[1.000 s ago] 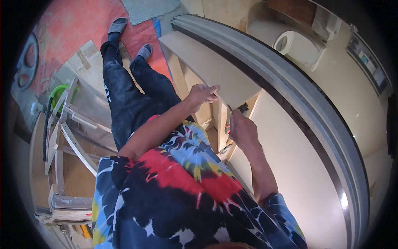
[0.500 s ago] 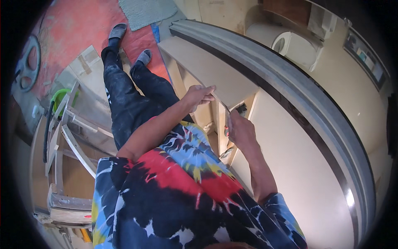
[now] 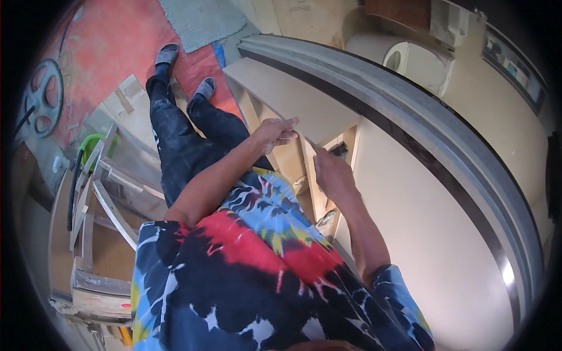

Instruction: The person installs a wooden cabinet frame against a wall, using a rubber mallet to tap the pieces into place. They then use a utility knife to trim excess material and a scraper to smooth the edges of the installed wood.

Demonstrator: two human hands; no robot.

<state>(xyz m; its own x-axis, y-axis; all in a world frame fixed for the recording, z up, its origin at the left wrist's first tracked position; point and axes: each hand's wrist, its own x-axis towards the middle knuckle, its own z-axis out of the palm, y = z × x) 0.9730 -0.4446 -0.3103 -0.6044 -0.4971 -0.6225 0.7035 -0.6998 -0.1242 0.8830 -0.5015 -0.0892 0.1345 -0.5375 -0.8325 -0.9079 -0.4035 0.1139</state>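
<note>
A flat beige panel (image 3: 298, 93) lies over an open wooden frame, its near edge running between my hands. My left hand (image 3: 274, 134) is closed at this edge, thumb and curled fingers gripping the panel. A little to the right, my right hand (image 3: 335, 174) is wrapped round a slim hand tool. Hardly any of that tool shows now; the earlier frame has a thin blade tip and a bit of red handle, its exact kind unclear. Beneath the panel, a light wooden upright (image 3: 309, 169) shows between my hands, and a dark object (image 3: 338, 150) sits in the opening by my right knuckles.
A long pale surface (image 3: 410, 234) stretches along my right, bordered by a curved dark and grey rail (image 3: 468, 169). To my left stand a wooden frame (image 3: 111, 210), a green bucket (image 3: 91, 149) and a grey spoked wheel (image 3: 44, 96). A white container (image 3: 418, 67) sits beyond the rail.
My right hand has slid along the panel edge toward my left hand, and the tool has turned out of sight. The left hand keeps its place at the edge. The whole view has shifted slightly.
</note>
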